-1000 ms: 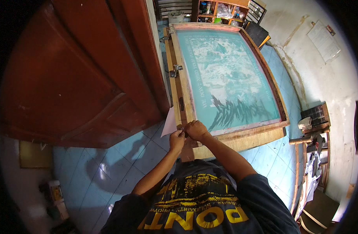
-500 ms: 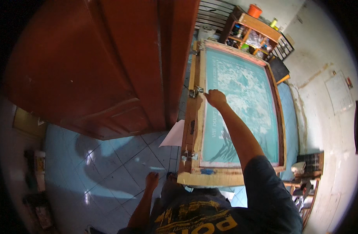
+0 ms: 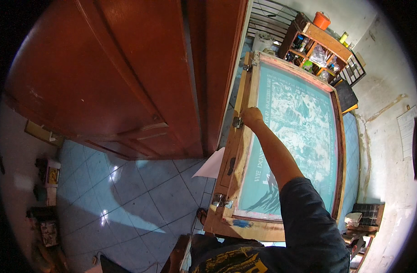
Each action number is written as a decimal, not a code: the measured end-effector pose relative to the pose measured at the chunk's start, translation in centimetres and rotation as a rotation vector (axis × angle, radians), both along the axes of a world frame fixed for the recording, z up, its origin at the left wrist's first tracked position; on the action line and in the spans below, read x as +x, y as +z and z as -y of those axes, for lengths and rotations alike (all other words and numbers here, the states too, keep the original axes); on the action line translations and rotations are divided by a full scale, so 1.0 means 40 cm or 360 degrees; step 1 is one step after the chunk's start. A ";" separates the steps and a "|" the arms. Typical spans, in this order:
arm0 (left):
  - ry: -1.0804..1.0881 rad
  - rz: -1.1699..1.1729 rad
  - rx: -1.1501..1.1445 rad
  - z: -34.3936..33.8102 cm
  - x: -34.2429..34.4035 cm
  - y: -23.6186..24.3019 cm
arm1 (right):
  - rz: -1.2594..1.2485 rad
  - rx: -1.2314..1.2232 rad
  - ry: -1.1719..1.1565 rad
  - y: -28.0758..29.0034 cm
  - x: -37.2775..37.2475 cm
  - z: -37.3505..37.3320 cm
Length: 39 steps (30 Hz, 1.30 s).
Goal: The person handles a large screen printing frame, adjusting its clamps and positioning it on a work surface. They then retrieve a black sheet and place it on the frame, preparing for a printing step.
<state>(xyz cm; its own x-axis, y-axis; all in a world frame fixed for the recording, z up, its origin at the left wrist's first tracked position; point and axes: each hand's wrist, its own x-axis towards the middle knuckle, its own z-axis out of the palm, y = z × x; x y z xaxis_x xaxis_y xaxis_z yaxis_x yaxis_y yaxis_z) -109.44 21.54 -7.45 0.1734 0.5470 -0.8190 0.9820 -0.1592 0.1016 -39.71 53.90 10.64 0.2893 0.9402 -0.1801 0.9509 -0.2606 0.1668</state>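
My right hand (image 3: 252, 116) is closed at a metal hinge clamp (image 3: 237, 123) on the left side of a wooden-framed screen (image 3: 299, 136), its fingertips mostly hidden. The screen's teal mesh carries a pale picture and lettering. It lies on a wooden board (image 3: 224, 182) with a second metal clamp (image 3: 219, 200) at its near end. My left hand (image 3: 180, 245) hangs low at the bottom of the view, dim and off the frame, its fingers unclear. A pale pink sheet (image 3: 207, 166) sticks out from under the board's left side.
A red-brown door (image 3: 113, 77) stands close on the left over blue floor tiles (image 3: 140, 200). A wooden cubby shelf (image 3: 317, 43) with an orange bucket (image 3: 321, 20) is at the back. A white wall (image 3: 385, 173) runs along the right, with a wooden rack (image 3: 363, 230) near it.
My right hand has moved from the screen's near corner up to the middle clamp. My left hand has let go of the near end and dropped low. My view has shifted, showing more door and shelf.
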 end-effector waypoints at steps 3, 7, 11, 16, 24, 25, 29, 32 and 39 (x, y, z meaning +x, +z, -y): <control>0.0044 0.0219 0.0275 0.027 -0.024 -0.057 | -0.0044 0.0101 -0.0095 0.000 -0.002 0.008; 0.0561 0.0429 0.0380 0.028 -0.039 -0.158 | -0.0104 0.0065 -0.0365 0.004 -0.048 -0.001; 0.1223 0.0669 0.0126 -0.016 0.013 -0.175 | -0.0124 0.0019 -0.0274 -0.022 0.031 0.037; 0.0838 0.0626 -0.0047 -0.036 -0.051 -0.247 | -0.0716 0.0073 -0.0479 0.087 -0.057 0.189; -0.0669 0.0008 -0.0307 -0.152 -0.040 -0.122 | -0.1143 0.0195 -0.0480 0.236 -0.240 1.052; -0.0724 0.0036 -0.0326 -0.156 0.004 -0.076 | -0.1175 0.0419 -0.0612 0.219 -0.233 1.188; -0.0494 0.0343 -0.0381 -0.103 0.293 0.231 | -0.1071 0.0630 -0.1298 0.170 -0.268 1.692; -0.0779 0.0658 -0.0470 -0.005 0.446 0.251 | -0.1110 0.0598 -0.1766 0.141 -0.314 1.953; -0.1542 0.1605 0.0105 0.349 1.210 0.479 | -0.1365 0.0748 -0.2373 0.091 -0.469 2.360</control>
